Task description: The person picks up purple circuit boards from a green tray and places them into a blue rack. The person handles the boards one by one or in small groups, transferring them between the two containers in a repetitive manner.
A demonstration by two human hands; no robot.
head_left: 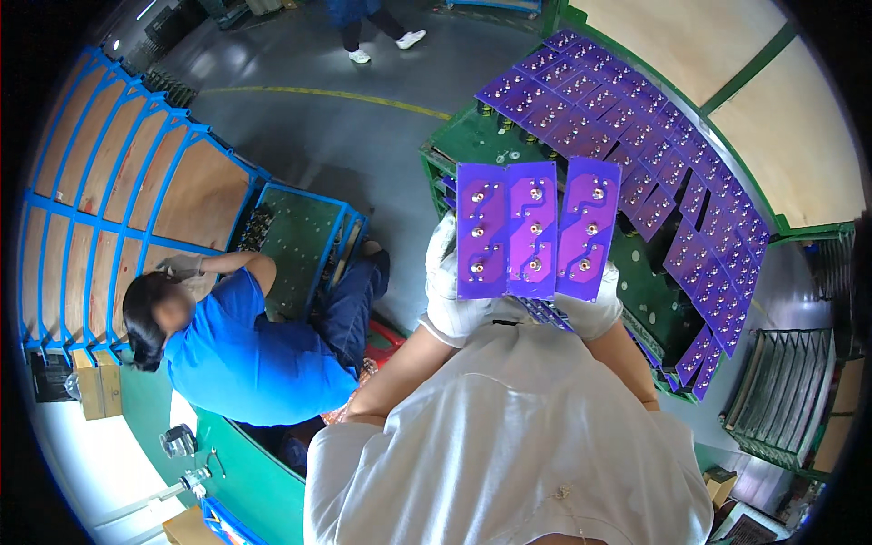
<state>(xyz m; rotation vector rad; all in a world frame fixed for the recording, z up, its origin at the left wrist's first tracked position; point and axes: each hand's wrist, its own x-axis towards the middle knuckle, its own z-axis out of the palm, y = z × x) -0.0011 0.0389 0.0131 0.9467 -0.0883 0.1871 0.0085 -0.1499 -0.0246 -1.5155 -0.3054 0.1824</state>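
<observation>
Three purple boards with small brass-coloured fittings stand side by side in front of my chest: the left board [469, 259], the middle board [520, 245] and the right board [575, 247], which tilts a little. My left hand [445, 282], in a white glove, is closed at the left board's outer edge. At the right board's lower outer edge my right hand [603, 304], also gloved, grips from the side. The boards cover most of my fingers. Below them, near my shirt, the edges of more purple boards [543, 312] show.
Rows of similar purple boards [581, 86] cover the green bench [463, 136] at the front right. A seated person in blue [263, 363] is close on my left, beside a blue-framed rack [150, 234]. Metal frames [781, 391] stand at right. Another person walks far ahead.
</observation>
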